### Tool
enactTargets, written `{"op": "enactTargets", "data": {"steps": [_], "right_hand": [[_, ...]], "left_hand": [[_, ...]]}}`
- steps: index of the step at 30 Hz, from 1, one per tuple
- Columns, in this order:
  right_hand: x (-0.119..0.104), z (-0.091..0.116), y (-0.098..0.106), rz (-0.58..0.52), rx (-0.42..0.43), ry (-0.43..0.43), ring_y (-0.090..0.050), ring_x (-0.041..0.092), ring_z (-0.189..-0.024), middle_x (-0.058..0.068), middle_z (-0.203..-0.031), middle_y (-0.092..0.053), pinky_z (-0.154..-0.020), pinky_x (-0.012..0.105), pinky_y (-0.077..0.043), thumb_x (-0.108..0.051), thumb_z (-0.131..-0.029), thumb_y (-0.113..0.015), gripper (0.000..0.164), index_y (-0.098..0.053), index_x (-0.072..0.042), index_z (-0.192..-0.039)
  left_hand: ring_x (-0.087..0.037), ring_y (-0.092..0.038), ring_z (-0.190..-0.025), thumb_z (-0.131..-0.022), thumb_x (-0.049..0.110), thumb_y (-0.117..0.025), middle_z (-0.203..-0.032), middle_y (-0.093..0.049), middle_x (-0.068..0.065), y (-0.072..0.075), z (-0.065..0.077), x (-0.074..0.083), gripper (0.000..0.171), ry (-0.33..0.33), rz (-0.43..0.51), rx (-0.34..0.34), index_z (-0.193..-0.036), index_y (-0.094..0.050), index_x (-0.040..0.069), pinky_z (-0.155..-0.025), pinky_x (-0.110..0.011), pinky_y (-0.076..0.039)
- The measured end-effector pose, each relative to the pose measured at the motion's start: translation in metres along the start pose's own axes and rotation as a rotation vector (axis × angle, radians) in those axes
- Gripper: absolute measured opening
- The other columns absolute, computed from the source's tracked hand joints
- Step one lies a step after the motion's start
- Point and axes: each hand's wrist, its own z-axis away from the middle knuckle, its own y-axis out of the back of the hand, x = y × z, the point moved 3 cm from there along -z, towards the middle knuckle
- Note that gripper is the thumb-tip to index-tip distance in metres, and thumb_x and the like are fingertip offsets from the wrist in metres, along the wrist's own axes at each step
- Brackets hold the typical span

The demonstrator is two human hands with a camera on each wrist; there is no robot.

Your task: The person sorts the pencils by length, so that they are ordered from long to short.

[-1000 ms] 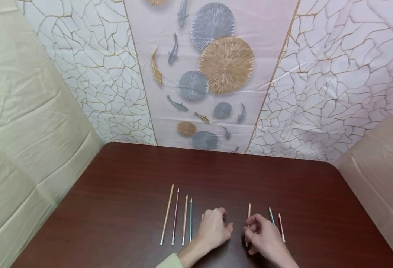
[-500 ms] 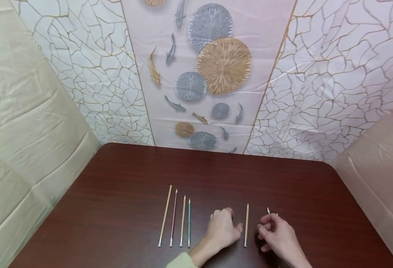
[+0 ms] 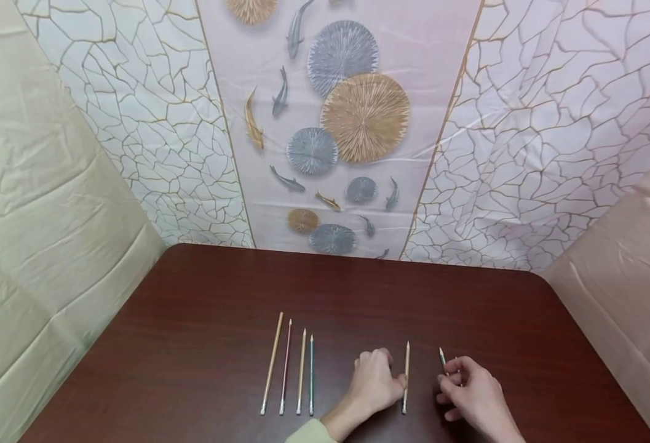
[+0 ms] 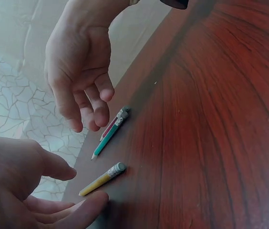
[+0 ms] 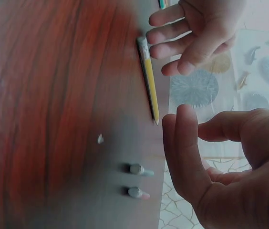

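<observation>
My left hand (image 3: 374,381) is at a short yellow pencil (image 3: 407,363) lying on the dark table (image 3: 214,295). In the head view its thumb overlaps the pencil's side. From the left wrist, thumb and fingers stand apart on either side of that pencil (image 4: 101,182). Loosely bent, my right hand (image 3: 476,394) hovers over a short teal pencil (image 3: 442,357), with nothing between its fingers. A short red pencil (image 4: 107,131) lies beside the teal one and is mostly hidden by the right hand in the head view.
Left of my hands runs a row of longer pencils: a gold one (image 3: 272,363) without a point, a red one (image 3: 286,367), a yellow one (image 3: 301,372) and a teal one (image 3: 312,375). A patterned curtain (image 3: 325,184) hangs behind the table's far edge.
My left hand has shifted right, up to the short yellow pencil. My right hand has moved off that pencil to the right, over the short teal and red ones.
</observation>
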Motion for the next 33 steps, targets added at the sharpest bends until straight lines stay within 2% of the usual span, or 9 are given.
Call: {"op": "enactTargets", "data": {"steps": [7,17,25,33], "right_hand": [[0.002,-0.005,0.007,0.016,0.013,-0.006,-0.068,0.024,-0.062,0.009,-0.078,-0.068,-0.048,0.036,-0.055,0.000,-0.087,-0.067,0.026,-0.056,0.007,-0.109],[0.007,-0.010,0.012,0.059,0.036,-0.003,-0.067,0.024,-0.057,0.007,-0.079,-0.068,-0.047,0.034,-0.055,-0.003,-0.085,-0.068,0.028,-0.058,0.007,-0.109],[0.011,-0.016,0.016,0.065,0.048,-0.014,-0.068,0.020,-0.065,0.007,-0.082,-0.068,-0.048,0.035,-0.055,-0.005,-0.086,-0.065,0.029,-0.059,0.011,-0.110],[0.012,-0.022,0.019,0.073,0.060,-0.014,-0.069,0.020,-0.064,0.006,-0.080,-0.068,-0.047,0.035,-0.055,-0.006,-0.086,-0.065,0.026,-0.061,0.010,-0.105]], "left_hand": [[-0.033,-0.064,-0.066,-0.069,0.022,-0.082,-0.070,-0.065,-0.009,-0.004,-0.004,0.002,0.023,0.010,-0.014,0.005,-0.077,-0.066,0.008,-0.060,-0.036,-0.051],[-0.033,-0.065,-0.066,-0.069,0.022,-0.084,-0.065,-0.060,-0.006,-0.011,-0.007,0.007,0.028,0.064,-0.013,-0.022,-0.071,-0.058,0.011,-0.057,-0.037,-0.052],[-0.033,-0.065,-0.067,-0.069,0.023,-0.085,-0.063,-0.056,-0.004,-0.017,-0.009,0.010,0.032,0.093,-0.030,-0.036,-0.069,-0.055,0.014,-0.059,-0.038,-0.053],[-0.031,-0.066,-0.065,-0.068,0.022,-0.085,-0.061,-0.053,-0.001,-0.021,-0.010,0.013,0.033,0.105,-0.031,-0.035,-0.069,-0.054,0.014,-0.054,-0.038,-0.053]]}}
